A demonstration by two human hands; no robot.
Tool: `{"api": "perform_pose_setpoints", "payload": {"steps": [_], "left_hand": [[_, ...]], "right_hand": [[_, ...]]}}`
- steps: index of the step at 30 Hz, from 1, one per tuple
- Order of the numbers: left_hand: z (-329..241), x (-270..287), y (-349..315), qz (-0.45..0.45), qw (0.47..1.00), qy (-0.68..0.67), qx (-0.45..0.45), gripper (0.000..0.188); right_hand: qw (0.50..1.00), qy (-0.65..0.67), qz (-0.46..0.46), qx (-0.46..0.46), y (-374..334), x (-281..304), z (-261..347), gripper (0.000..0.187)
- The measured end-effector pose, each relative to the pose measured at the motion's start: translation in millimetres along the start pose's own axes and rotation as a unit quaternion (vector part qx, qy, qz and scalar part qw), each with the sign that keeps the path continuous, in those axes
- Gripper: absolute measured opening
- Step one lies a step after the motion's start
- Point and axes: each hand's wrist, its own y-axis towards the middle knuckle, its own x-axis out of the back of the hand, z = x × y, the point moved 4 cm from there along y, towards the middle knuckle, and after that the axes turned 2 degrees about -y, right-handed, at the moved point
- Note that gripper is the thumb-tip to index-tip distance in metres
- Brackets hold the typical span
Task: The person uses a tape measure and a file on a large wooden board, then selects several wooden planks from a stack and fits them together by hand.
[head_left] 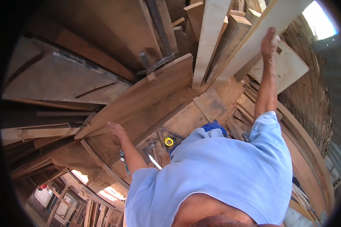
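**Right Hand at the Pale Board, Left Hand Well Apart**

My right hand (pixel 269 43), at the far right, is set against the right edge of a long pale board (pixel 252 46); the board's broad face lies left of my palm, its long axis slanting from a near end at the left to a far end at the right, which runs out of view; I cannot tell whether my fingers close round that edge or only rest on it. My left hand (pixel 117 131) is well apart from it, near and to the left, fingers loosely spread, nothing seen in them; it is closest to the near end of a broad brown panel (pixel 147 92), though whether it touches I cannot tell. The panel also slants from near left to far right; a metal clamp (pixel 157 67) sits at its far edge; a yellow tape measure (pixel 168 141) lies to the right of my left hand; of my two hands, the right is plainly nearer the pale board.
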Motion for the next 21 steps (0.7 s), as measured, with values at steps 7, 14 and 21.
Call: {"api": "perform_pose_setpoints", "payload": {"steps": [7,14,21], "left_hand": [[57.7,-46.4,-89.3,0.222,0.961,0.155,-0.053,0.061],[34.1,-86.7,-146.2,0.347,0.915,0.166,-0.125,0.054],[77.5,-66.0,-149.0,0.375,0.915,0.148,-0.009,0.053]], "right_hand": [[0.997,0.045,-0.019,0.061,46.4,20.0,27.9,0.072],[0.977,-0.149,0.137,-0.061,23.4,-66.3,-89.2,0.077],[0.983,-0.084,0.018,0.161,33.7,-101.7,123.8,0.065]]}}
